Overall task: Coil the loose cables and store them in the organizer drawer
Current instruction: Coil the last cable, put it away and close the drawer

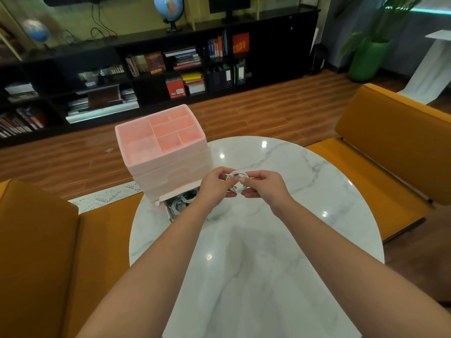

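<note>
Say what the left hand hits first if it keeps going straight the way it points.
The left hand points up and right, into the cable coil it already pinches. Past that come the right hand's fingers, holding the coil's other side. The organizer sits left of that line, though depth is unclear.

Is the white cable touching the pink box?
Apart. In the head view, both hands hold the coiled cable above the table, right of the box.

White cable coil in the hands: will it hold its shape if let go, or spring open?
The cable is thin and wound in small loops, pinched by the left hand and right hand, so probably floppy and light. No tie is visible; it may loosen once released.
</note>
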The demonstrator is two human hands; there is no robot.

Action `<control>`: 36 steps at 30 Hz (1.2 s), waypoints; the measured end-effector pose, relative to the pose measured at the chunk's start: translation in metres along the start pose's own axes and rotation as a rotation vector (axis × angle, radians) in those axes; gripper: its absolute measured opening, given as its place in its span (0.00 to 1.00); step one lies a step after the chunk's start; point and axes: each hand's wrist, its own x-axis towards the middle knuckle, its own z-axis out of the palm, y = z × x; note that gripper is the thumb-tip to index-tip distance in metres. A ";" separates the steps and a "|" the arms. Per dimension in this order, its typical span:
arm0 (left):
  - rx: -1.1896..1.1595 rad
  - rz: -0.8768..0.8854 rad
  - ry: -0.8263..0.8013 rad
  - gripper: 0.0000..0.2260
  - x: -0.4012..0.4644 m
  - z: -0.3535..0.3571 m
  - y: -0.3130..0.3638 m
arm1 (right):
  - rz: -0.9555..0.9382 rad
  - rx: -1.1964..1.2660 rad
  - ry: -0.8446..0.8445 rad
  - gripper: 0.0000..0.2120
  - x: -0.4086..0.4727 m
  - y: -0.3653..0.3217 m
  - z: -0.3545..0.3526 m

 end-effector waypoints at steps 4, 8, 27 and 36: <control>-0.043 -0.005 0.055 0.11 0.002 0.001 -0.002 | -0.018 0.089 -0.004 0.12 0.001 0.004 -0.006; -0.016 0.032 0.110 0.09 0.002 0.005 -0.001 | 0.008 0.188 0.015 0.11 -0.001 0.010 -0.006; -0.260 -0.087 0.153 0.09 -0.005 0.025 0.003 | -0.050 -0.058 0.295 0.09 0.005 0.015 0.002; -0.226 -0.062 0.109 0.07 -0.007 0.019 -0.001 | 0.016 -0.107 0.133 0.11 0.001 0.015 -0.002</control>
